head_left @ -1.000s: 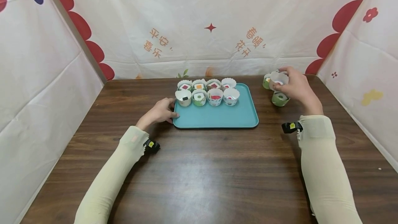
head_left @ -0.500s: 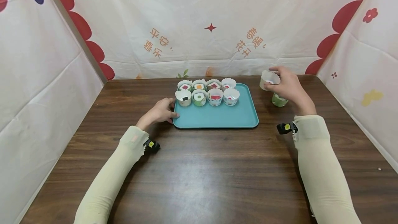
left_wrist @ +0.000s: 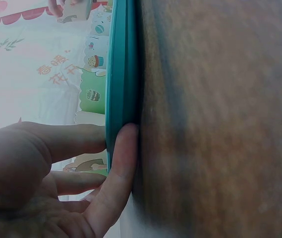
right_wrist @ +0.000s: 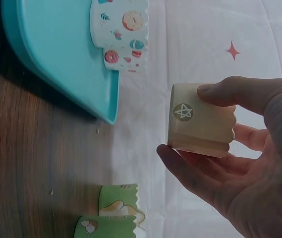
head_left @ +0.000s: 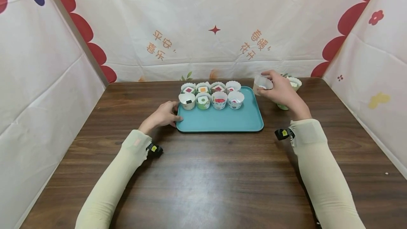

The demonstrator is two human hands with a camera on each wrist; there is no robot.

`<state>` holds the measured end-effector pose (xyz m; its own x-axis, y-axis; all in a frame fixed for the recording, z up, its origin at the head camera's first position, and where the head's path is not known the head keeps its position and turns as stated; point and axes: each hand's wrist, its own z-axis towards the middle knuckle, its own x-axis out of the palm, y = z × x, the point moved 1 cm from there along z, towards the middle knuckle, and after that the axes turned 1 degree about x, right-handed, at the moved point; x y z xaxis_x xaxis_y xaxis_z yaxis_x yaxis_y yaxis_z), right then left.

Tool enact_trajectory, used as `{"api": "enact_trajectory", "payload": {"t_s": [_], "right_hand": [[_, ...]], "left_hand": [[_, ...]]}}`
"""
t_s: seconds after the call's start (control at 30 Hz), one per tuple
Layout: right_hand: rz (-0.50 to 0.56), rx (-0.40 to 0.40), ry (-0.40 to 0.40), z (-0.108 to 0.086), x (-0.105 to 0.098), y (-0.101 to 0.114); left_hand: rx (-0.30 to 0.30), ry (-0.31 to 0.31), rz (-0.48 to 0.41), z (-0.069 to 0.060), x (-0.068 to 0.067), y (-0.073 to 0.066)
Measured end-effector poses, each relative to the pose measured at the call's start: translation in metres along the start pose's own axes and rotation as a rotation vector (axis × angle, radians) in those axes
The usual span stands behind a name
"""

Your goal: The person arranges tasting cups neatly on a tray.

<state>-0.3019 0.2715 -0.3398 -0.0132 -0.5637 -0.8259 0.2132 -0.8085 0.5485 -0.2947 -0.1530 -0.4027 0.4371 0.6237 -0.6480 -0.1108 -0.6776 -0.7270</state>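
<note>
My right hand [head_left: 281,89] grips a pale paper baking cup [head_left: 259,84] between thumb and fingers, raised off the table just right of the turquoise tray [head_left: 219,124]. A white star badge marks the cup's side [right_wrist: 195,121] in the right wrist view; its contents are hard to make out. On the tray's left edge, my left hand [head_left: 163,113] holds the rim with thumb and fingers, which the left wrist view shows against the turquoise wall [left_wrist: 123,69]. Several patterned baking cups [head_left: 219,100] stand upright in two rows across the tray's back half, with small coloured pieces inside.
Two green baking cups, one behind [head_left: 294,83] and one nearer [head_left: 282,106], stand on the table right of the tray, partly hidden by my right hand. The brown wooden table [head_left: 197,172] meets a printed white cloth [head_left: 190,17] at the back and sides.
My right hand has lifted the pale baking cup from beside the green cups and carried it left toward the tray. The left hand stays on the tray's edge.
</note>
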Motion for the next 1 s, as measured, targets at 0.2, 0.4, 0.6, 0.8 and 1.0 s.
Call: {"api": "enact_trajectory", "payload": {"t_s": [0.2,0.4,0.6,0.8,1.0], "right_hand": [[-0.015,-0.03,-0.002,-0.001,0.005,0.01],[-0.033,-0.093,-0.005,0.001,0.01,0.024],[-0.026,-0.115,0.0,0.001,0.015,0.035],[-0.003,-0.15,0.015,0.001,0.024,0.044],[-0.019,-0.204,0.015,0.001,0.034,0.052]], "left_hand": [[0.007,-0.006,0.01,-0.001,0.0,-0.001],[0.036,-0.011,0.016,-0.003,0.001,-0.002],[0.046,-0.01,0.013,-0.004,0.001,-0.002],[0.04,-0.013,0.012,-0.005,0.001,-0.003],[0.042,-0.011,0.014,-0.005,0.002,-0.002]]}}
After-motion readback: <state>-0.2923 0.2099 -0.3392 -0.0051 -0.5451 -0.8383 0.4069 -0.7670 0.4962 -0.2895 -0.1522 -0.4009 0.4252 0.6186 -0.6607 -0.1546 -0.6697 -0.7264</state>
